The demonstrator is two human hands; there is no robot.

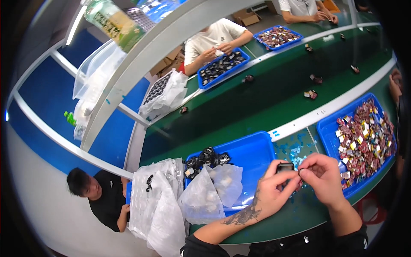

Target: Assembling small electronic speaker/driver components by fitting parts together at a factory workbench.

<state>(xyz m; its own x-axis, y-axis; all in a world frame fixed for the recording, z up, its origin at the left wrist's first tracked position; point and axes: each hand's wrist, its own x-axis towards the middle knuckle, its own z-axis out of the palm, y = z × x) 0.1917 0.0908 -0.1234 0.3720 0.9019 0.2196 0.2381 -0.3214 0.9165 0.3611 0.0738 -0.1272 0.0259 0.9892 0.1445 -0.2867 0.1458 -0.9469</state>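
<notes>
Scanning from the left, I see crumpled clear bags [171,201] beside a blue tray [252,154]. My left hand [274,188] pinches a small black part [285,167] above the green bench [299,210]; my right hand [323,175], fingertips pinched together, meets it. A tray of reddish pieces [364,137] sits right.

The left hand [269,195] holds a small black boxy part [285,167], and the right hand [323,175] pinches at its edge. A blue plastic tray [252,154] sits just left of them on the green bench [295,212].
</notes>
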